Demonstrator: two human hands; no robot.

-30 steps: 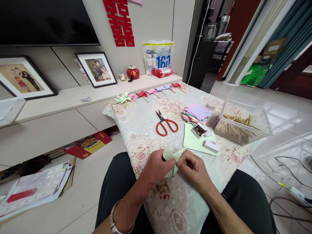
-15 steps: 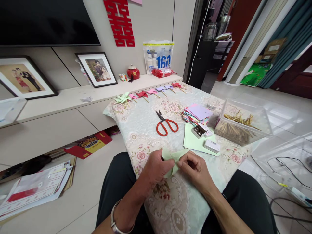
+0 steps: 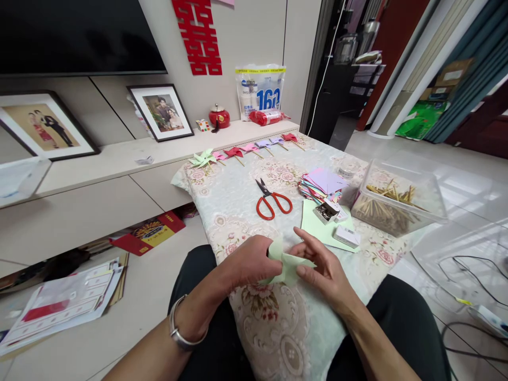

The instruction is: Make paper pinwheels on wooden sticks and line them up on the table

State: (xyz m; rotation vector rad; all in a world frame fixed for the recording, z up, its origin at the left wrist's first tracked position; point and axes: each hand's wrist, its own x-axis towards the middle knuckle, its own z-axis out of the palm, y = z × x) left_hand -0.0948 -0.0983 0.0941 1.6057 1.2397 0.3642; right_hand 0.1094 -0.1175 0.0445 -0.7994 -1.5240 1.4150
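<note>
My left hand (image 3: 251, 261) pinches a light green paper pinwheel (image 3: 291, 269) at its centre, above the near edge of the cloth-covered table. The paper's corners are bent inward and stick out as curved blades. Close on the right is my right hand (image 3: 326, 271), its thumb and fingers apart beside one blade; I cannot tell whether the thumb touches it. Beyond the hands lie scissors (image 3: 273, 204) with orange handles, blades slightly parted. An open small box of metal pins (image 3: 326, 212) and a closed white box (image 3: 346, 236) rest on green paper sheets (image 3: 313, 233).
Several finished pinwheels on sticks (image 3: 234, 152) line the table's far edge. A stack of coloured paper squares (image 3: 323, 182) and a roll of clear tape (image 3: 349, 168) lie at the right. Next to them stands a clear plastic bin (image 3: 397, 206) with many thin sticks (image 3: 391, 197).
My right hand has let go of its pinch on the paper, its fingers spreading apart. My left hand has turned slightly, still gripping the pinwheel, and a blade now points right.
</note>
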